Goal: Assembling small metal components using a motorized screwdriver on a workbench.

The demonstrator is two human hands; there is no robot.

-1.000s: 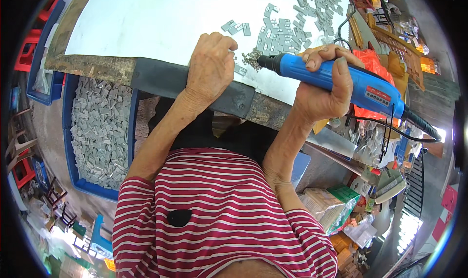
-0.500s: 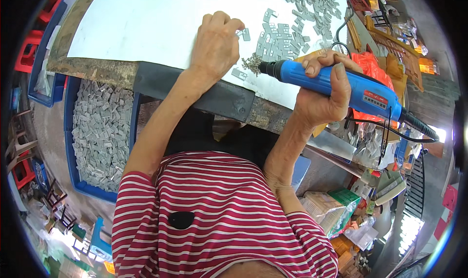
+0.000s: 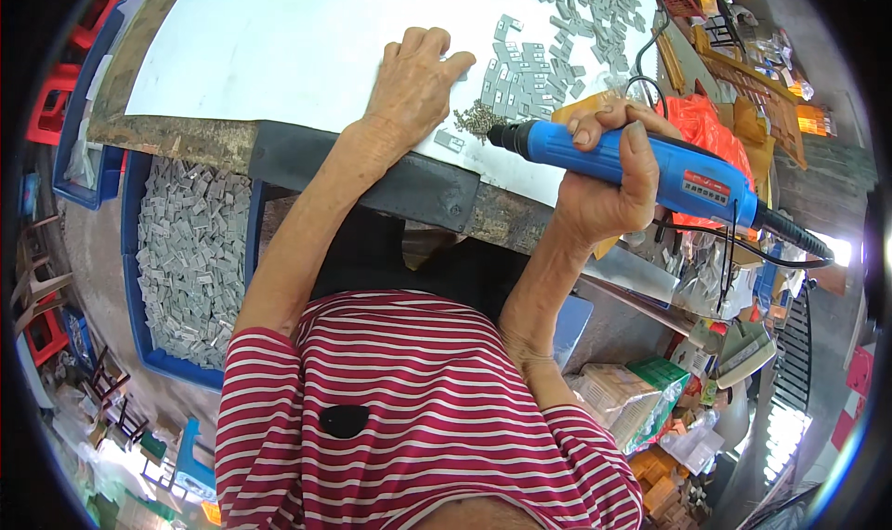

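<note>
My right hand is wrapped round a blue electric screwdriver, held nearly level over the front of the white work surface. A clump of tiny screws surrounds its dark tip. My left hand rests on the white surface to the left of the tip, its fingers curled and the thumb pointing right. A bit of grey shows beside the thumb; what the fingertips pinch, if anything, is hidden. One small grey metal plate lies near the front edge. Several more plates lie together beyond the screws.
A large heap of grey parts covers the far right of the surface. Below the table's left side, a blue crate is full of similar grey pieces. A black cable and a red plastic bag are at the right.
The grey plate that showed at my left fingertips is now mostly hidden behind the thumb. The screwdriver has shifted slightly left and down, with the clump of screws at its tip.
</note>
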